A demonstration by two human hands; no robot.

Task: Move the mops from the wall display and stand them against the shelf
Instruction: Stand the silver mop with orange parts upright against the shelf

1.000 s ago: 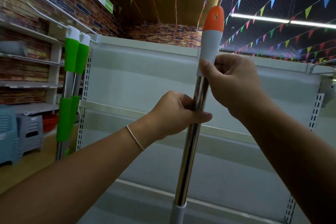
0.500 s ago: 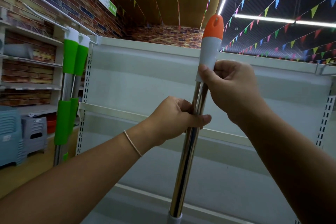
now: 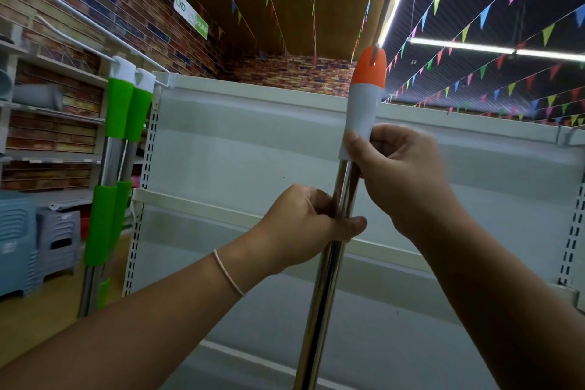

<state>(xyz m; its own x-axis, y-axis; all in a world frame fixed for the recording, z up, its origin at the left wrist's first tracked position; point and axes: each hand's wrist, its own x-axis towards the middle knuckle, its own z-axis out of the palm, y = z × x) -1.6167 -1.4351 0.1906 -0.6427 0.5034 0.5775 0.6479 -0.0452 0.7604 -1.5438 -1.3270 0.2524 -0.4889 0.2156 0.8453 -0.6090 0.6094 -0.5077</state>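
Brick walls and strings of coloured bunting are framing the aisle; a pale metal shelf (image 3: 253, 142) is standing straight ahead of me, its back panel bare where I am looking. I am holding the orange-capped mop (image 3: 364, 98) upright in front of it; my right hand (image 3: 399, 174) is gripping the white base of the grip, my left hand (image 3: 304, 225) is wrapping the chrome pole lower down. Its head is out of view below the frame, so I cannot tell whether it is touching the floor. Two green-handled mops (image 3: 123, 111) are leaning at the shelf's left upright.

Judging the step as placement: I am wanting the foot settled first, then the top tipped gently onto the shelf's top rail; loosening the lower hand first, keeping the upper one guiding until the pole is resting; chrome is likely slippery, so a steep lean risks it sliding sideways.
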